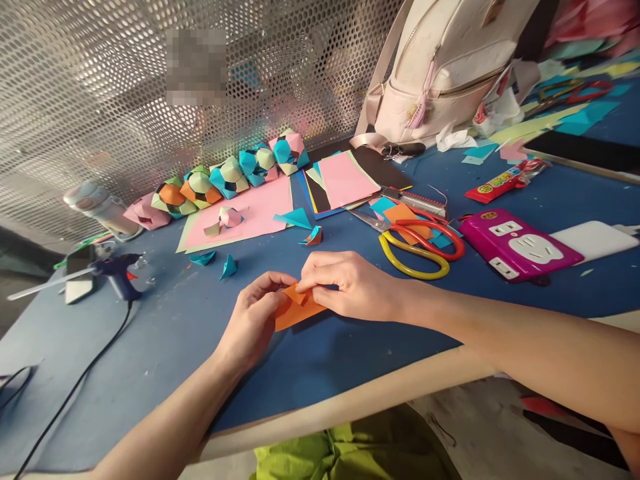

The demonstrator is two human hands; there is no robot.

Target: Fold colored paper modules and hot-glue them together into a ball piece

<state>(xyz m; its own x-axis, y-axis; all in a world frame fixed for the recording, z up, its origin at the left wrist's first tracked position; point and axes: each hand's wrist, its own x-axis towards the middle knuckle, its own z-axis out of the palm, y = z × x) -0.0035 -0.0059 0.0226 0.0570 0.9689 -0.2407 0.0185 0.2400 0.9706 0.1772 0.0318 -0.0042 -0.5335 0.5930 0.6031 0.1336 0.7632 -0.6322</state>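
Near the front edge of the blue table, an orange sheet of paper (pixel 295 317) is held between both hands, with a folded flap along its upper side. My left hand (pixel 255 317) pinches its left end, thumb on top. The fingers of my right hand (pixel 345 283) close on its upper right part at the flap. Just beyond the hands lie a small blue-and-orange folded piece (pixel 314 236) and two blue folded pieces, one of them standing upright (pixel 229 267). Scissors (pixel 415 243) with red and yellow handles rest to the right of my right hand.
A row of folded paper balls (pixel 230 177) stands along the perforated metal screen (pixel 125 80). At left are a glue gun (pixel 120 275) with a trailing cord and a bottle (pixel 103 210). A purple power strip (pixel 520 245), a cutter (pixel 417 201) and a backpack (pixel 445 73) occupy the right.
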